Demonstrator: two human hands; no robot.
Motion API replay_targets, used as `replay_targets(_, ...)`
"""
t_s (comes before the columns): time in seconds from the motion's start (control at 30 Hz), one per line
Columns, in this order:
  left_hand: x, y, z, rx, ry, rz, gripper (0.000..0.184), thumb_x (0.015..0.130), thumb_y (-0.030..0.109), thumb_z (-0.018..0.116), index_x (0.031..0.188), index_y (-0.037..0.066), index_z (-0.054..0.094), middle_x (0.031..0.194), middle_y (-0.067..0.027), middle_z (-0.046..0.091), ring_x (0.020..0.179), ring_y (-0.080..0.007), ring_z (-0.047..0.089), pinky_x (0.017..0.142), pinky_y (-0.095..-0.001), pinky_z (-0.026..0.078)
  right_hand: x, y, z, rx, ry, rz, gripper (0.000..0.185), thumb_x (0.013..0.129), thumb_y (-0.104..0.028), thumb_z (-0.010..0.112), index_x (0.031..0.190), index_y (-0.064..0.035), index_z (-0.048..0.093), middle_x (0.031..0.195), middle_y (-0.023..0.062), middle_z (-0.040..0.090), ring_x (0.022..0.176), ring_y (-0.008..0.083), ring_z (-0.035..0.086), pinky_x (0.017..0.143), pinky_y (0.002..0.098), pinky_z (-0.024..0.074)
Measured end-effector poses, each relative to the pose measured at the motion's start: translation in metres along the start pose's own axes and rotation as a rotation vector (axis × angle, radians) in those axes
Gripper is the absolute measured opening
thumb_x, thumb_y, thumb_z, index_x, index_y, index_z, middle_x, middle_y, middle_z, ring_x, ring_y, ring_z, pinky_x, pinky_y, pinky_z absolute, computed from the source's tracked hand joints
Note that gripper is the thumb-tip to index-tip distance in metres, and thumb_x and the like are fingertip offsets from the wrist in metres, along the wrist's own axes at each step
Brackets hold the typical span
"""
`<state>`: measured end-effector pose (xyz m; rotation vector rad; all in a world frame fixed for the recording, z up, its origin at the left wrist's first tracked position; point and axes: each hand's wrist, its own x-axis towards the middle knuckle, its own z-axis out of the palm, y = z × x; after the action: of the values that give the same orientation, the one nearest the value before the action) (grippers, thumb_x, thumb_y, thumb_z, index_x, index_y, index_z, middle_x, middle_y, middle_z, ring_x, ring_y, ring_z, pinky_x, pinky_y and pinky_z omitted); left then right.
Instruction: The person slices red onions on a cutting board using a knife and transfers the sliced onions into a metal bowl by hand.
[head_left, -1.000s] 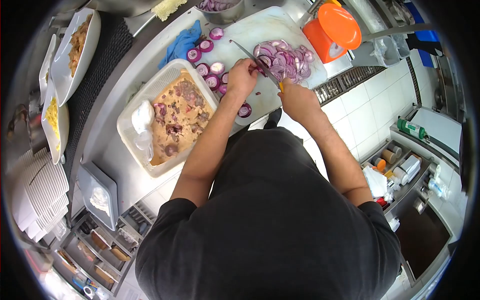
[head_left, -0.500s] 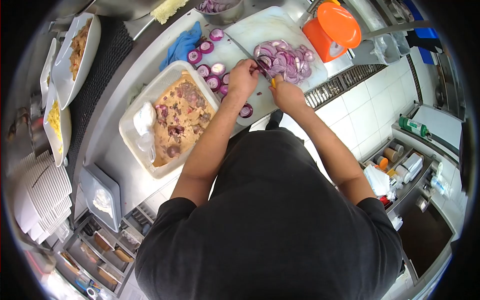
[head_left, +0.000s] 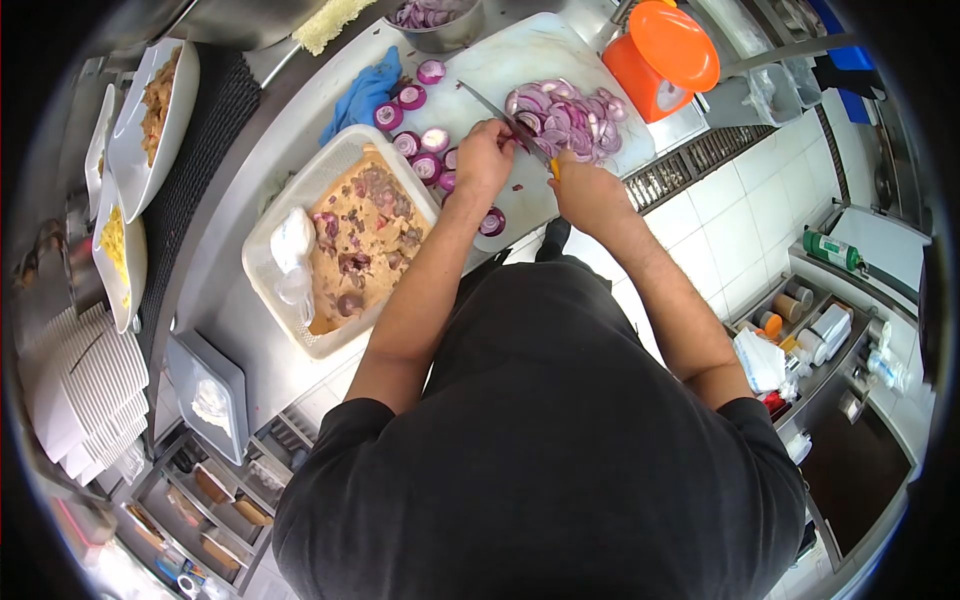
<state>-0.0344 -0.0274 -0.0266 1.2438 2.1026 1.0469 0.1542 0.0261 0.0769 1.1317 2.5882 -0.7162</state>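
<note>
My right hand is wrapped round the yellow handle of a kitchen knife, its long blade slanting to the upper left over a white cutting board. Close against the blade, my left hand has its fingers curled on a red onion, mostly hidden by the fingers and knife. A pile of sliced red onion lies just beyond the blade. Several halved red onions stand along the board's left side, and one onion half sits below my left wrist.
Left of the board are a blue cloth and a white basket holding an orange-brown mixture. A metal bowl of sliced onion stands at the back, an orange scale at the right. White dishes of food line the far left.
My right hand has drawn the knife slightly back, down and to the right. My left hand stays in nearly the same place at the blade.
</note>
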Motion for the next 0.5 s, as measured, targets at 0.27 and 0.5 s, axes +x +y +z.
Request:
replay_targets(0.27, -0.003, 0.005, -0.003, 0.054, -0.031, -0.005, 0.019, 0.089, 0.001, 0.076, 0.108, 0.0, 0.071, 0.106, -0.0169, 0.074, 0.093, -0.0281, 0.077, 0.083, -0.0374, 0.062, 0.033, 0.003, 0.045, 0.102, 0.015, 0.054, 0.035, 0.105, -0.029, 0.063, 0.119, 0.0028, 0.055, 0.094, 0.0261, 0.076, 0.091, 0.0426, 0.077, 0.08, 0.0525, 0.0603)
replay_targets(0.5, -0.006, 0.009, -0.008, 0.19, -0.067, 0.131, 0.02, 0.091, 0.007, 0.073, 0.11, 0.003, 0.073, 0.109, -0.0157, 0.073, 0.097, -0.0354, 0.074, 0.088, -0.0449, 0.059, 0.028, 0.007, 0.016, 0.12, 0.015, 0.054, 0.039, 0.105, -0.032, 0.064, 0.123, 0.0017, 0.055, 0.094, 0.0258, 0.076, 0.091, 0.045, 0.075, 0.08, 0.0548, 0.0589)
